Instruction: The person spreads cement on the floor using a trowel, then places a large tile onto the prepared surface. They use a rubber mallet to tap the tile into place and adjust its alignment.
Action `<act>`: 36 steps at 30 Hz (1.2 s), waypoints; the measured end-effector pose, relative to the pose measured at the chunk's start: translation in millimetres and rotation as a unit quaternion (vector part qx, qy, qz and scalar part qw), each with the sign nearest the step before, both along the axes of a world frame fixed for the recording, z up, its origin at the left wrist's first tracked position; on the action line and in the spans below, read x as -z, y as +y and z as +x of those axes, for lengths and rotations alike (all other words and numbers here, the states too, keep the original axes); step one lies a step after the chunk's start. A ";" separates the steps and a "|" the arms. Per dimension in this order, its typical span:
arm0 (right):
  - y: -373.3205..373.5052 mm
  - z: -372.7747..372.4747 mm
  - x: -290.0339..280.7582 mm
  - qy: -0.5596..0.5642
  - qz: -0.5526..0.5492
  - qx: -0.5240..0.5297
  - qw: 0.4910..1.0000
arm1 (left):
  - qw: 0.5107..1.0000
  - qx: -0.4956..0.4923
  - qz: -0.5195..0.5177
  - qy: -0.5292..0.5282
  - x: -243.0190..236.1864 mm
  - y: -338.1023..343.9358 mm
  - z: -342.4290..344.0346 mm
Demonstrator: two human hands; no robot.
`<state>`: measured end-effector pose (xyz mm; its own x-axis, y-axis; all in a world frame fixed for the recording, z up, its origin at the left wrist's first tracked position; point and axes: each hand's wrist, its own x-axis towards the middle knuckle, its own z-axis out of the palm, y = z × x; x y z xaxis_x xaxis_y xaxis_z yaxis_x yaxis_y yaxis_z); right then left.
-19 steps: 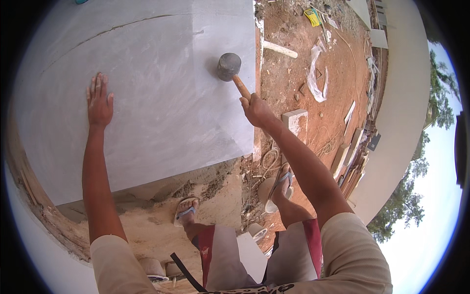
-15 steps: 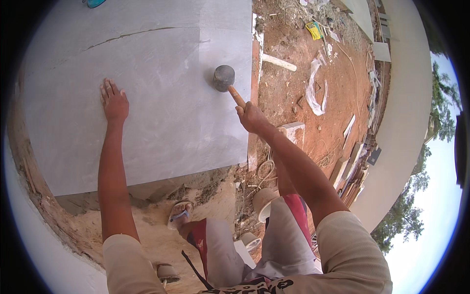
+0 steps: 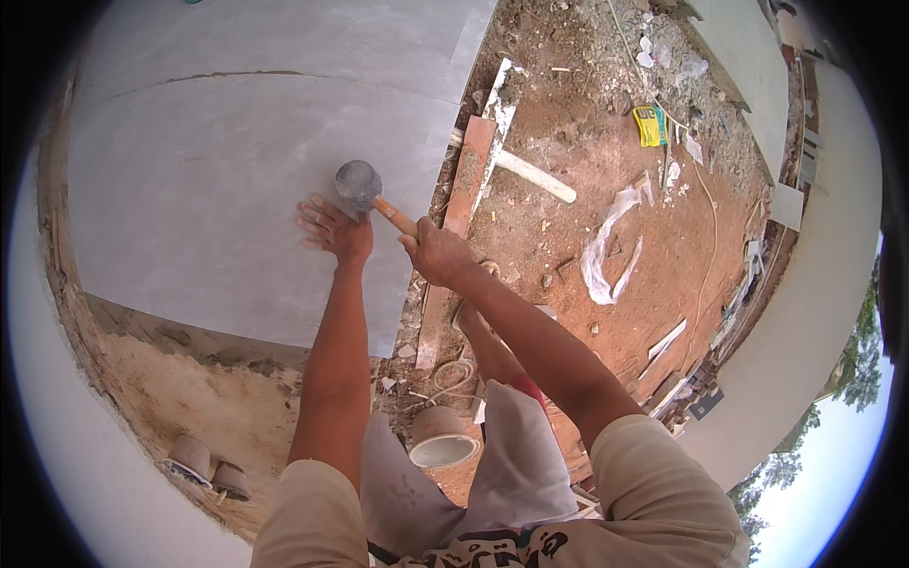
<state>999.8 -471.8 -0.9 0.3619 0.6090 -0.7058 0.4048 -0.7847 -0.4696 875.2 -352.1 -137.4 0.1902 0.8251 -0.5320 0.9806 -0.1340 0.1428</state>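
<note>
A large grey tile surface (image 3: 189, 180) fills the upper left of the head view, with a seam across its upper part. My left hand (image 3: 341, 232) rests on it with fingers spread, near its right-hand edge. My right hand (image 3: 436, 251) grips the wooden handle of a rubber mallet (image 3: 358, 184); the mallet's dark grey head is just above my left hand's fingers. Whether the head touches the tile I cannot tell.
A long reddish strip (image 3: 473, 151) lies beside the tile. Dirt ground holds a white bar (image 3: 535, 175), crumpled plastic (image 3: 601, 260), a yellow packet (image 3: 649, 125), cable and rubble. Buckets (image 3: 442, 447) (image 3: 194, 454) stand near my legs. A pale wall (image 3: 833, 161) curves along the right.
My left hand has moved right across the tile, closer to the mallet. The mallet has shifted left and down in view. The view and my legs have shifted.
</note>
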 end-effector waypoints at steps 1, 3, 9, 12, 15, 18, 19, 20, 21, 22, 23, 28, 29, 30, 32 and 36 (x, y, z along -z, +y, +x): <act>1.9 8.2 -1.1 -0.007 0.000 -0.013 1.000 | 1.000 -0.004 -0.015 -0.009 -0.1 2.9 -0.8; 5.3 23.3 -2.8 0.015 -0.015 -0.034 0.999 | 0.999 -0.013 -0.041 -0.016 -1.7 5.7 -1.3; 11.2 40.3 1.0 -0.002 0.014 -0.079 0.997 | 0.998 -0.028 -0.050 -0.020 -8.5 8.7 1.6; 11.8 40.9 8.2 -0.017 0.025 -0.098 0.995 | 0.998 -0.022 -0.064 -0.004 -8.3 8.8 0.2; 13.2 44.2 11.6 -0.017 0.007 -0.120 0.993 | 0.997 -0.029 -0.061 -0.026 -9.1 7.3 -1.6; 18.1 49.7 11.0 -0.011 -0.001 -0.135 0.991 | 0.998 -0.020 -0.037 -0.040 -12.3 6.3 -1.8; 20.0 51.9 10.6 -0.006 -0.003 -0.145 0.989 | 0.998 -0.022 -0.033 -0.042 -13.6 6.0 -1.4; 22.6 54.9 10.9 -0.004 -0.002 -0.157 0.988 | 0.998 -0.028 -0.033 -0.046 -14.9 6.2 -0.8; 25.2 58.1 11.3 0.000 -0.002 -0.170 0.985 | 0.997 -0.039 -0.049 -0.047 -16.6 5.7 -0.6; 28.2 62.6 12.9 0.007 -0.007 -0.184 0.983 | 0.998 -0.031 -0.036 -0.039 -17.5 5.6 -0.1; 31.1 67.9 15.0 0.009 0.000 -0.200 0.980 | 0.998 -0.027 -0.038 -0.030 -17.9 5.3 0.5; 41.5 105.7 35.7 -0.015 0.069 -0.308 0.949 | 0.998 -0.045 0.027 -0.045 -13.0 -3.2 2.4; 42.7 112.8 40.2 -0.002 0.076 -0.319 0.945 | 0.997 -0.045 0.045 -0.050 -10.9 -3.6 3.1; 42.7 117.9 44.5 0.004 0.088 -0.322 0.943 | 0.996 -0.043 0.065 -0.053 -9.6 -5.3 3.3; 42.2 125.6 52.8 0.025 0.118 -0.321 0.939 | 0.996 -0.051 0.057 -0.040 -7.6 -4.9 3.7; 33.3 133.1 71.2 0.030 0.190 -0.325 0.926 | 0.996 -0.058 0.059 -0.032 -3.8 -3.6 2.9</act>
<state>1132.8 -438.5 -72.1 -0.2014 0.8930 -0.4024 0.6976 -0.1576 -0.6989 878.1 -355.7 -133.6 0.1213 0.8997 -0.4194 0.9798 -0.0408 0.1959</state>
